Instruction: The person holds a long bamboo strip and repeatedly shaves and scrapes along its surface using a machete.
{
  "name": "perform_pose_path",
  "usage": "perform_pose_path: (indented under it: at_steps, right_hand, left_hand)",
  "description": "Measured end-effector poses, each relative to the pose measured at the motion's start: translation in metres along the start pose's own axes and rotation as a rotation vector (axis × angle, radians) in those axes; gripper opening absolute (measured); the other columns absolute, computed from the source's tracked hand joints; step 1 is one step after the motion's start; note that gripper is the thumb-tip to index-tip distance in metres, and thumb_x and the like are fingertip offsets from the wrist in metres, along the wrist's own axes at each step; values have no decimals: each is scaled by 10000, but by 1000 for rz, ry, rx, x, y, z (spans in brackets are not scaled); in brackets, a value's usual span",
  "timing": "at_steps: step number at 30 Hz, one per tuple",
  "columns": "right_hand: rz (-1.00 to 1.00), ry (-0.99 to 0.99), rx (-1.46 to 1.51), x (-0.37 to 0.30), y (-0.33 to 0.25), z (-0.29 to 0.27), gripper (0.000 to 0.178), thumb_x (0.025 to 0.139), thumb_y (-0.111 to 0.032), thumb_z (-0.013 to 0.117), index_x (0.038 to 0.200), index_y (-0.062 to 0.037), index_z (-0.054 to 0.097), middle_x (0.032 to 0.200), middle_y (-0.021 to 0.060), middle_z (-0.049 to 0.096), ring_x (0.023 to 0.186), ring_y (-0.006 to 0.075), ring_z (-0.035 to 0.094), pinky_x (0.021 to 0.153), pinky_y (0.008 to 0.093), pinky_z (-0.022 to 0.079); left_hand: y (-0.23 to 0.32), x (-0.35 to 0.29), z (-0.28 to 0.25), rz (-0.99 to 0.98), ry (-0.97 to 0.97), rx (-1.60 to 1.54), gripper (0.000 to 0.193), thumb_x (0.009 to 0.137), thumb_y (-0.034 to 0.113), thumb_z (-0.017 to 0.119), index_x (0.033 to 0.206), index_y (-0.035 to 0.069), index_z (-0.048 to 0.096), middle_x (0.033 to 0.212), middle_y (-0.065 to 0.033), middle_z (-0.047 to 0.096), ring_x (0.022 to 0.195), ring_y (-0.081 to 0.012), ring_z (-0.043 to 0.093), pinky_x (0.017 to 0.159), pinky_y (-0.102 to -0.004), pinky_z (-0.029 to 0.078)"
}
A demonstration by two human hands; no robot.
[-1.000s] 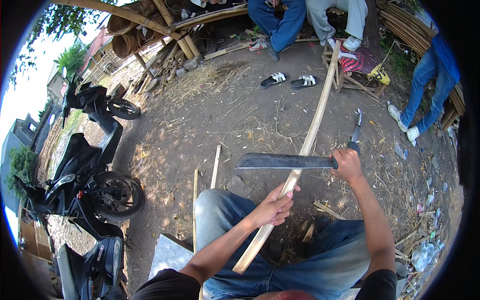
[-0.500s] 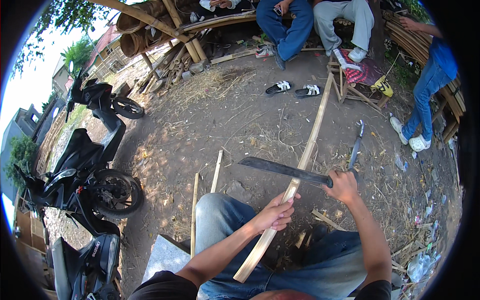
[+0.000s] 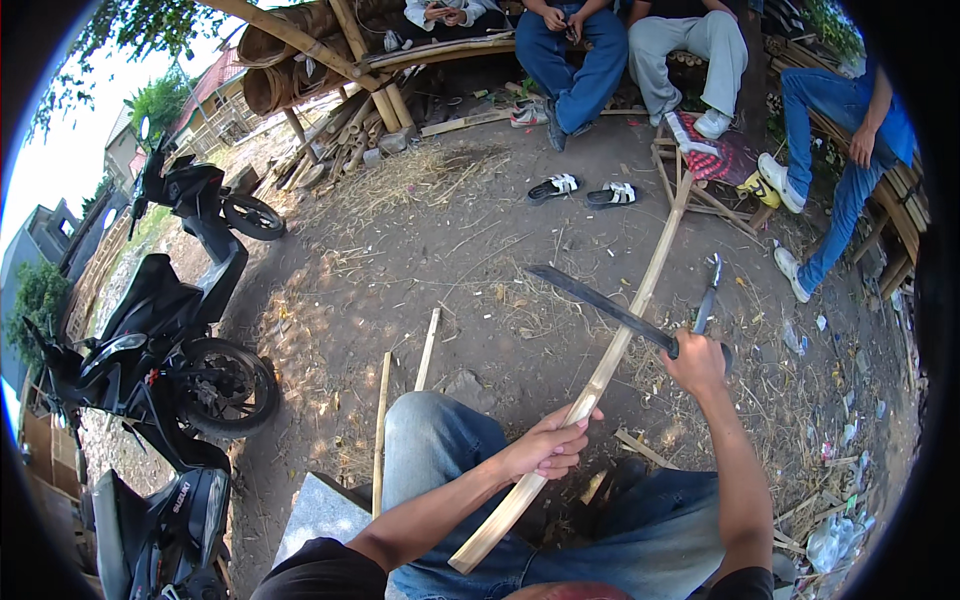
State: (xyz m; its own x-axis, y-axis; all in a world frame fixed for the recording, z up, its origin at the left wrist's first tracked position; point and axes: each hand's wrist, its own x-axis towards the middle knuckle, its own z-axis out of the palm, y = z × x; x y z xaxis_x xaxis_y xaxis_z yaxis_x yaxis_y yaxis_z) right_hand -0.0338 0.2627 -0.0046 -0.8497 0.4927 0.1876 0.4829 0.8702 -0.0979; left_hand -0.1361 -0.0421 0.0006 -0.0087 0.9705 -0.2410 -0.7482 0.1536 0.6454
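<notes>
My left hand (image 3: 546, 446) is closed around a long pale strip of split bamboo or wood (image 3: 612, 362), which slants from my lap up to the far right. My right hand (image 3: 697, 362) grips the handle of a machete (image 3: 598, 302). Its dark blade lies across the strip well beyond my left hand, pointing to the upper left; whether the edge bites into the strip I cannot tell. Just past my right hand is a second long bladed tool (image 3: 708, 298) with a shiny curved tip, its lower end partly hidden by that hand.
Two thin strips (image 3: 428, 350) stand by my left knee (image 3: 440, 450). Motorcycles (image 3: 200, 385) are parked at left. Sandals (image 3: 612, 195) lie ahead, near a low wooden frame (image 3: 665, 170). People sit on a bamboo bench (image 3: 440, 52) at the back; another person (image 3: 835, 190) is at right.
The strip's far end has swung right. My right hand and the machete have shifted right and slightly farther along the strip. The person at right has raised a leg.
</notes>
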Motion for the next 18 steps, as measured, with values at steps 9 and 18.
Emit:
perform_pose_path:
  at_steps: [9, 18]
  right_hand:
    - [-39, 195, 55, 14, 56, 30, 333, 751, -276, 784, 939, -29, 664, 749, 197, 686, 734, 411, 693, 704, 488, 557]
    - [179, 116, -63, 1, 59, 5, 348, 818, -327, 735, 957, -10, 704, 777, 226, 711, 756, 419, 708, 727, 490, 572]
  left_hand:
    - [-1, -4, 8, -24, -44, -38, 295, 1119, 229, 389, 1396, 140, 437, 656, 89, 297, 418, 17, 256, 343, -147, 245]
    - [-1, -4, 3, -31, -30, -8, 315, 1117, 231, 399, 1415, 133, 424, 649, 89, 292, 420, 13, 280, 358, -155, 259]
